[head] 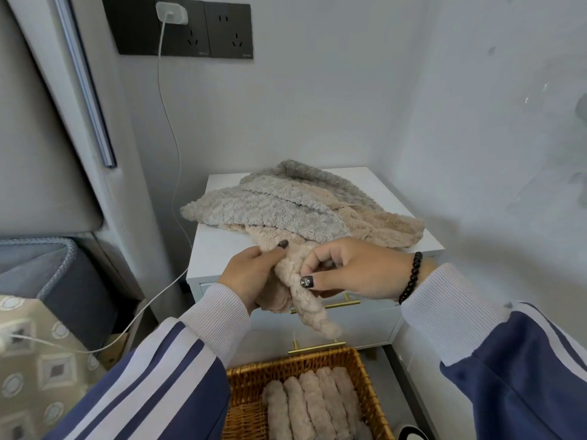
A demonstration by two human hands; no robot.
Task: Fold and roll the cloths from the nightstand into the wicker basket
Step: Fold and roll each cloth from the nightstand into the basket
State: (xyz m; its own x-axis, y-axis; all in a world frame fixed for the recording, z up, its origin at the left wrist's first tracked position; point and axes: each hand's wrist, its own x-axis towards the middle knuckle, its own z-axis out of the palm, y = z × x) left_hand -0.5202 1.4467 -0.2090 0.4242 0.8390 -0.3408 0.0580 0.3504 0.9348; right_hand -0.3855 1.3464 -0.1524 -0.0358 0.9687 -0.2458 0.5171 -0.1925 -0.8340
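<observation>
Both hands clamp a beige cloth [298, 281] above the white nightstand [409, 192]: left hand [251, 274] bunches its upper end, right hand [346, 271] pinches it. Its long axis slants down-right toward the wicker basket [371, 389] of rolled cloths [311, 404]. More cloths [286, 204] lie piled on the nightstand in a grey-walled corner.

Left hand [251, 274]: raised at chest height, fingers curled, thumb tip pointing to 1 o'clock, gripping fabric.
Right hand [352, 271]: just beside the left at its 3 o'clock, thumb and forefinger pinching, remaining fingers bent.
Left forearm: striped blue sleeve, rising from 7 o'clock.
Right forearm: same sleeve, entering from 4 o'clock; black bead bracelet [411, 277] on wrist.
</observation>
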